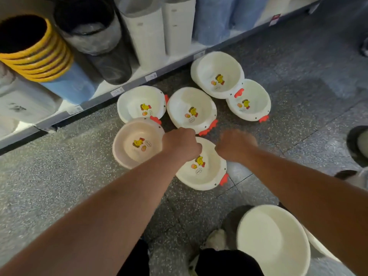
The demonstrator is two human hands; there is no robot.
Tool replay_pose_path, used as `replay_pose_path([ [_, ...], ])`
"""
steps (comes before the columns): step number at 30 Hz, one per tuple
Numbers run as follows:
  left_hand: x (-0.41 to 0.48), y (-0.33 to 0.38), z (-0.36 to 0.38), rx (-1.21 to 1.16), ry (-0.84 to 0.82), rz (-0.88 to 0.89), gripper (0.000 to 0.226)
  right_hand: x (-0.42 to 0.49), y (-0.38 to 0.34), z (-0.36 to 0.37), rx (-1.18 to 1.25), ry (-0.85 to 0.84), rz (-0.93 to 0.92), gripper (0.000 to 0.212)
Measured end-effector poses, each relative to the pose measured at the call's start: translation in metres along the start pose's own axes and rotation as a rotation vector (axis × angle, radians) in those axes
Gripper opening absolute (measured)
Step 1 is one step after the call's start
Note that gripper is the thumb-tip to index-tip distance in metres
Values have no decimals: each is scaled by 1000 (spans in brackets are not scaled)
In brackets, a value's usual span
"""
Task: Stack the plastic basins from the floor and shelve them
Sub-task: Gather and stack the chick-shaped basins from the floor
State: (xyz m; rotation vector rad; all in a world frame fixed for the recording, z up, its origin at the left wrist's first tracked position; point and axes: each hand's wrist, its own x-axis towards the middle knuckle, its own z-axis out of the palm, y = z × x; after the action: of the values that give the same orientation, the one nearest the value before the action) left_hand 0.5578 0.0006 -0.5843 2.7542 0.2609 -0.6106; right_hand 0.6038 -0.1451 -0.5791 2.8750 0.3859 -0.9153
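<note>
Several white plastic basins with a chick print and red combs lie on the speckled floor by the shelf. The nearest white basin (203,174) sits in front of me. My left hand (181,144) curls over its far left rim, and my right hand (236,145) curls over its far right rim. The fingertips of both are hidden behind the backs of the hands. A pink basin (137,143) touches it on the left. Behind lie a middle basin (192,109), a left basin (141,103) and two overlapping ones (218,73) (250,100).
A larger plain white basin (272,240) rests by my knees at the bottom right. The low shelf (123,90) holds stacked yellow-rimmed buckets (37,48), dark, white and blue bins. Another person's shoe (356,144) stands at the right edge.
</note>
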Motion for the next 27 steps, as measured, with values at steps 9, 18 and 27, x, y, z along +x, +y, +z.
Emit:
replay_pose_path([
  [9,82,-38,126,10,14,40,34,93,-11,116,10,2,76,42],
  [18,169,-106,269,21,80,35,40,208,-22,234,-57,55,51,37],
  [27,233,-137,363,109,-56,-154,82,289,-3,318,-62,140,61,49],
])
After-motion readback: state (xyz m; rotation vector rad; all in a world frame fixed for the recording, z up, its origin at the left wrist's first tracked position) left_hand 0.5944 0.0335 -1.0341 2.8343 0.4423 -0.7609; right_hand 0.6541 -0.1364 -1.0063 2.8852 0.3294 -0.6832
